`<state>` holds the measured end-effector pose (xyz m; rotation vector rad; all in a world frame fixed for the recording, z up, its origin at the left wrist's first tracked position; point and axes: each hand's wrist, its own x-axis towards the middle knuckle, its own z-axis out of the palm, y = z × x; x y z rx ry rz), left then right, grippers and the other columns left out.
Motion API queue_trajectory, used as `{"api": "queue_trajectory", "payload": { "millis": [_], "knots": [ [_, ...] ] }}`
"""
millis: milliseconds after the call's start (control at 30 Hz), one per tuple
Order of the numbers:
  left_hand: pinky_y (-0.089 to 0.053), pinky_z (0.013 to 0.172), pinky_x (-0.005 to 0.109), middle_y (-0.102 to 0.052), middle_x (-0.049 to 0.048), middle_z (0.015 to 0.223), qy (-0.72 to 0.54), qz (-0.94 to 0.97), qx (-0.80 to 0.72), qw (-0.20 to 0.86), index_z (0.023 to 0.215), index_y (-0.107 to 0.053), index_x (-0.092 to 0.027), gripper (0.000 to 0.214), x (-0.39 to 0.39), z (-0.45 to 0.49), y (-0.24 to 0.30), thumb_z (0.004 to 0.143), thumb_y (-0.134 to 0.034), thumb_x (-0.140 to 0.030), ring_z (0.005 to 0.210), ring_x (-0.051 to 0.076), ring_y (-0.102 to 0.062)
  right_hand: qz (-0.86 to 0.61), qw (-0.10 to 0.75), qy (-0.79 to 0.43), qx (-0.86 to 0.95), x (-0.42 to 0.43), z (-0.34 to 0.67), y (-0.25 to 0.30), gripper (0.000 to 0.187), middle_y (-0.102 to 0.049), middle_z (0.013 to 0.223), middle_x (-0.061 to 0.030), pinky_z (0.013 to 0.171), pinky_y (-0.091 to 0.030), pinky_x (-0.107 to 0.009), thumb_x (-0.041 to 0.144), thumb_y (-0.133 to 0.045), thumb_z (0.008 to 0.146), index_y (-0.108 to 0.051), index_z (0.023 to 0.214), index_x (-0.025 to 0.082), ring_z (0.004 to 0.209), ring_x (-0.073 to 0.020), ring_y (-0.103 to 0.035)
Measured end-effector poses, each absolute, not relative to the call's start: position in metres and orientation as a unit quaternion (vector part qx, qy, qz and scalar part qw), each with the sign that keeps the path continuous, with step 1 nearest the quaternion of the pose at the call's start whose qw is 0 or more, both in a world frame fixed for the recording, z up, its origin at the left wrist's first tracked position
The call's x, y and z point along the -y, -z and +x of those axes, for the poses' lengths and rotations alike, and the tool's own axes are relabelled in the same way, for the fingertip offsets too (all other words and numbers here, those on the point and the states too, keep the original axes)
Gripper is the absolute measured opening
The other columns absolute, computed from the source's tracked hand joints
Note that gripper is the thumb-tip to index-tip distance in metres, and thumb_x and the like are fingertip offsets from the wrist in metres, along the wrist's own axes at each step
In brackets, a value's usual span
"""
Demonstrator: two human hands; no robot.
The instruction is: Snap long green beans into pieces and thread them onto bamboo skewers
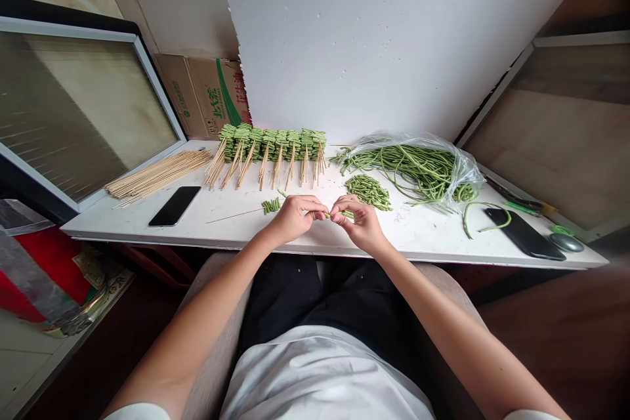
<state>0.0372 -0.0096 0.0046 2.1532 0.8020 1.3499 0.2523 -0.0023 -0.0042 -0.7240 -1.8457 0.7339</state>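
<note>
Close together above the table's front edge, my left hand (294, 218) and my right hand (358, 220) pinch a green bean (327, 214) between thumbs and fingers. Part of the bean is hidden by the fingers. Just left of my left hand, a short row of cut bean pieces (270, 206) lies with a thin skewer (233, 215) sticking out to its left. Behind my right hand sits a heap of cut bean pieces (368, 190). Stacks of skewered beans (273, 144) stand along the back, their sticks pointing toward me.
Loose bamboo skewers (155, 174) and a phone (174, 205) lie on the left of the white table (236, 235). To the right are a plastic bag of long beans (418, 167), a single bean (467, 220), and a black phone (524, 234). A white foam board (394, 46) stands behind.
</note>
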Motion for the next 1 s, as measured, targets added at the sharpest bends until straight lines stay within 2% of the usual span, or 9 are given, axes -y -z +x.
{"api": "queue_trajectory", "payload": {
  "millis": [100,300,433,567,700,800,900,1000],
  "knots": [
    [-0.060,0.070,0.026,-0.079,0.0064,0.085,-0.480,0.794,-0.294,0.230,0.091,-0.083,-0.017,0.026,0.008,0.035,-0.006,0.090,-0.062,-0.002,0.072,0.015,-0.072,-0.297,0.485,-0.298,0.767,0.000,0.256,0.003,0.033,-0.072,0.088,-0.0068,0.096,-0.049,-0.046,0.060,-0.075,0.091,-0.079,0.090,0.027,0.099,-0.0278,-0.061],
    [-0.055,0.089,0.035,-0.080,0.0033,0.081,-0.435,0.849,-0.286,0.086,0.085,-0.081,-0.020,0.021,0.006,0.031,-0.010,0.092,-0.067,-0.006,0.078,0.018,-0.072,-0.307,0.490,-0.225,0.784,0.000,0.260,-0.005,0.030,-0.071,0.079,-0.0083,0.097,-0.049,-0.048,0.055,-0.076,0.091,-0.081,0.082,0.027,0.103,-0.0311,-0.057],
    [-0.055,0.083,0.031,-0.079,0.0033,0.081,-0.412,0.867,-0.268,0.078,0.086,-0.080,-0.020,0.022,0.010,0.034,-0.014,0.094,-0.066,-0.006,0.077,0.017,-0.070,-0.297,0.473,-0.220,0.800,0.000,0.260,-0.008,0.026,-0.072,0.079,-0.0088,0.098,-0.050,-0.051,0.052,-0.078,0.091,-0.082,0.082,0.028,0.104,-0.0324,-0.057],
    [-0.055,0.086,0.031,-0.078,0.0036,0.081,-0.388,0.881,-0.260,0.078,0.086,-0.081,-0.020,0.025,0.011,0.034,-0.014,0.093,-0.064,-0.003,0.078,0.017,-0.070,-0.273,0.444,-0.236,0.820,-0.007,0.268,-0.011,0.025,-0.074,0.074,-0.0072,0.101,-0.049,-0.053,0.051,-0.080,0.089,-0.081,0.077,0.030,0.108,-0.0334,-0.058],
    [-0.058,0.078,0.031,-0.079,0.0055,0.082,-0.403,0.856,-0.310,0.098,0.082,-0.082,-0.018,0.027,-0.002,0.006,-0.014,0.090,-0.062,-0.002,0.078,0.019,-0.072,-0.289,0.486,-0.232,0.791,-0.025,0.305,-0.023,0.030,-0.073,0.077,-0.0077,0.099,-0.051,-0.053,0.057,-0.083,0.084,-0.080,0.072,0.029,0.109,-0.0340,-0.061],
    [-0.059,0.077,0.032,-0.079,0.0081,0.088,-0.430,0.805,-0.394,0.108,0.088,-0.083,-0.016,0.018,-0.013,-0.018,-0.014,0.093,-0.067,-0.012,0.079,0.020,-0.073,-0.338,0.517,-0.159,0.770,-0.040,0.328,-0.025,0.027,-0.073,0.082,-0.0086,0.100,-0.049,-0.054,0.055,-0.084,0.083,-0.082,0.078,0.029,0.111,-0.0351,-0.059],
    [-0.059,0.080,0.032,-0.077,0.0081,0.094,-0.421,0.800,-0.413,0.110,0.102,-0.084,-0.016,0.020,-0.016,-0.021,-0.013,0.097,-0.065,-0.016,0.084,0.020,-0.072,-0.366,0.425,-0.103,0.822,-0.046,0.325,-0.009,0.024,-0.073,0.091,-0.0100,0.097,-0.048,-0.055,0.052,-0.086,0.083,-0.086,0.087,0.028,0.108,-0.0355,-0.057],
    [-0.058,0.081,0.030,-0.072,0.0077,0.100,-0.398,0.817,-0.402,0.113,0.117,-0.081,-0.017,0.029,-0.013,-0.010,-0.009,0.101,-0.058,-0.013,0.088,0.018,-0.070,-0.387,0.355,-0.034,0.850,-0.046,0.310,0.014,0.019,-0.071,0.090,-0.0112,0.091,-0.047,-0.053,0.045,-0.085,0.086,-0.087,0.091,0.027,0.105,-0.0358,-0.056]
  ]
}}
